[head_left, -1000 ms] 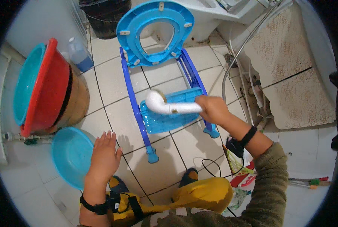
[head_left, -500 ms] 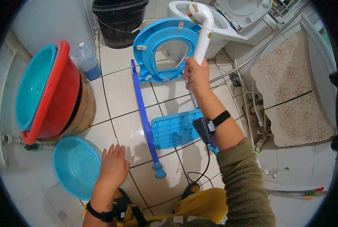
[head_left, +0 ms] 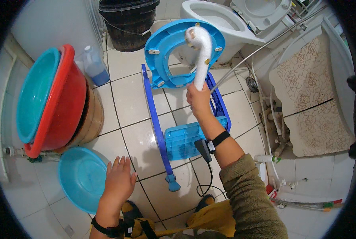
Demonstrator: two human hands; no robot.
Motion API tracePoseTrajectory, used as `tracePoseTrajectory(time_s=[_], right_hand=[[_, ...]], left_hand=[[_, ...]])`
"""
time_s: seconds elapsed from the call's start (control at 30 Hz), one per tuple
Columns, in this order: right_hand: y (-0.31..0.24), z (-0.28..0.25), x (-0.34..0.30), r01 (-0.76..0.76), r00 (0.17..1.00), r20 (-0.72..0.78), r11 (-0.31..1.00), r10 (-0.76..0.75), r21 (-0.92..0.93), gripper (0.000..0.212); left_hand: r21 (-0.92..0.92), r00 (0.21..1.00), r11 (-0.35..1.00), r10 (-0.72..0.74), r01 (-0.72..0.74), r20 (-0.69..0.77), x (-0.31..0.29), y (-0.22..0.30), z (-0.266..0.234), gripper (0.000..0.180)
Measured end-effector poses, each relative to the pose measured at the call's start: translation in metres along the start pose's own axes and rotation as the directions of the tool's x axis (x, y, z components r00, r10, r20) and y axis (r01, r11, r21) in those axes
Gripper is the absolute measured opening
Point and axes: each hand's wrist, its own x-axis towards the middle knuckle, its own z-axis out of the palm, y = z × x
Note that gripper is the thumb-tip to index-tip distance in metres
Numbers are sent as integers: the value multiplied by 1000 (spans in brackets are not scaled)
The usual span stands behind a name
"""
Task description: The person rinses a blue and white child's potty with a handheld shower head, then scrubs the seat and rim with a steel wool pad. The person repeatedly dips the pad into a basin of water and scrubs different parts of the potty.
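Observation:
My right hand (head_left: 198, 99) is closed around the handle of a white shower head (head_left: 203, 59), whose head end points up and away from me. Behind the shower head stands a blue toilet training seat (head_left: 156, 61) with a ring, partly covered by it. Attached below are dark blue side rails (head_left: 153, 109) and a light blue ribbed step (head_left: 181, 139), over which my right forearm passes. My left hand (head_left: 120, 175) hovers palm down with fingers stretched, holding nothing, beside a light blue basin (head_left: 80, 179). No water spray can be made out.
A grey hose (head_left: 261, 44) runs from near my right hand to the upper right. Red basin (head_left: 64, 107) and teal basin (head_left: 36, 95) lean at the left beside a blue-liquid jug (head_left: 96, 67). A black bucket (head_left: 128, 28) and white toilet (head_left: 221, 20) stand at the back.
My right hand has come left and nearer with the shower head, showing more of the right side rail. My left hand stays nearly in place. The view has shifted slightly.

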Motion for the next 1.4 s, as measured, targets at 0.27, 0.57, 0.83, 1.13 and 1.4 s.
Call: tracePoseTrajectory(time_s=[0.27, 0.57, 0.83, 1.13, 1.4], right_hand=[[8, -39, 0, 120, 990, -49, 964, -135, -236, 20], [-72, -94, 74, 293, 923, -167, 915, -346, -276, 20], [-74, -131, 62, 236, 920, -231, 918, -316, -319, 21], [-19, -151, -3, 49, 956, -256, 938, -143, -343, 28], [-25, -156, -38, 66, 920, -366, 976, -141, -209, 18]], left_hand=[[-259, 990, 955, 140, -141, -21, 54, -2, -42, 52], [171, 756, 913, 403, -370, -516, 229, 25, -113, 60], [-20, 572, 898, 263, -440, -777, 348, 27, -151, 74], [-321, 740, 852, 110, -414, -664, 387, 55, -166, 66], [-350, 802, 765, 342, -540, -490, 325, 73, -156, 53]])
